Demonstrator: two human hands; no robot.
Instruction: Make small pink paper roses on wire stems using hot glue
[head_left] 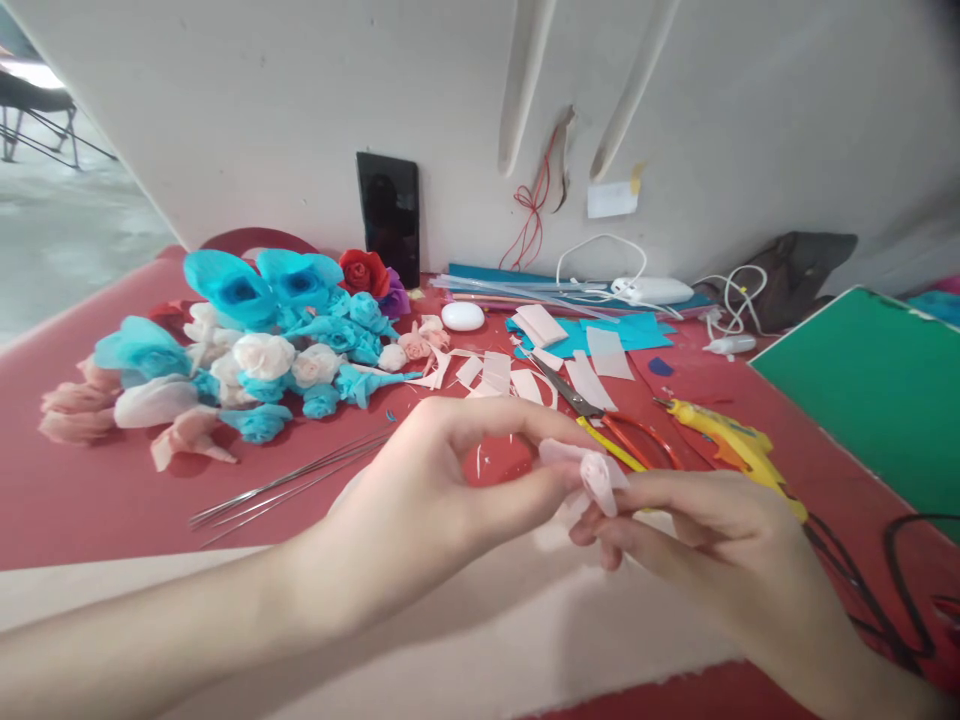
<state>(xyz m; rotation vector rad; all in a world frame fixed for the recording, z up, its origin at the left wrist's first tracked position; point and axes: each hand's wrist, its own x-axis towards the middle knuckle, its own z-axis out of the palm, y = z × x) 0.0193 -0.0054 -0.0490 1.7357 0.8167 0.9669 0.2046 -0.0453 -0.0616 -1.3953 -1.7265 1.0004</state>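
Observation:
A small pale pink paper flower [596,478] with a coiled middle is between my two hands. My left hand [457,480] pinches its left side, thumb below and forefinger above, with a petal strip showing between them. From the right, my right hand [705,540] holds the flower's edge and base in its bent fingers. Just beyond the hands lie scissors [577,395] with red handles and a yellow strip [611,445]. Cut pieces of pale pink paper [607,353] are scattered behind them. The lower part of the flower is hidden by fingers.
Finished blue, white and pink paper flowers [262,355] are heaped at left, near thin metal wires [289,485]. A yellow glue gun [731,445] with a black cable [855,580] lies at right, beside a green board [870,390]. A phone [390,215] leans on the wall.

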